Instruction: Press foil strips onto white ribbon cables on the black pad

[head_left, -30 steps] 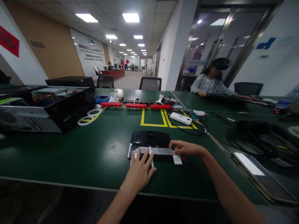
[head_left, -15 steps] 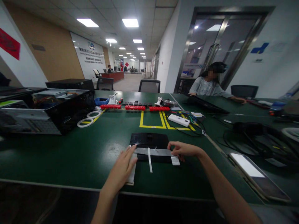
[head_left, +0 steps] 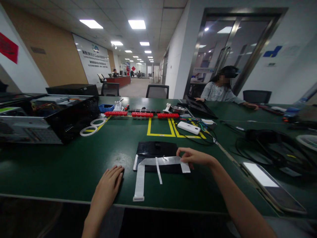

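Note:
A black flat panel [head_left: 146, 149] lies on the green table in front of me. Across it runs a grey-white ribbon cable [head_left: 140, 181], folded so that one leg with a connector points toward me and a shorter end sits at the right. A narrow white strip [head_left: 158, 174] crosses the cable near its middle. My right hand [head_left: 193, 156] pinches the cable at its right fold, thumb and fingertips together. Resting palm down on the table to the left, my left hand [head_left: 106, 183] holds nothing, its fingers stretched out and apart from the cable.
An opened computer case [head_left: 56, 119] stands at left, beside two white rings [head_left: 88, 131]. Red plastic strips [head_left: 142, 114] line the back. A white device [head_left: 188, 127] lies among wires. At right are a phone [head_left: 264, 178] and black headphones [head_left: 260, 142]. Another person [head_left: 220, 89] sits across.
My left hand has come off the cable's left fold and moved left onto the table, uncovering that leg. My right hand stays put. The co-worker's dark panel has shifted left.

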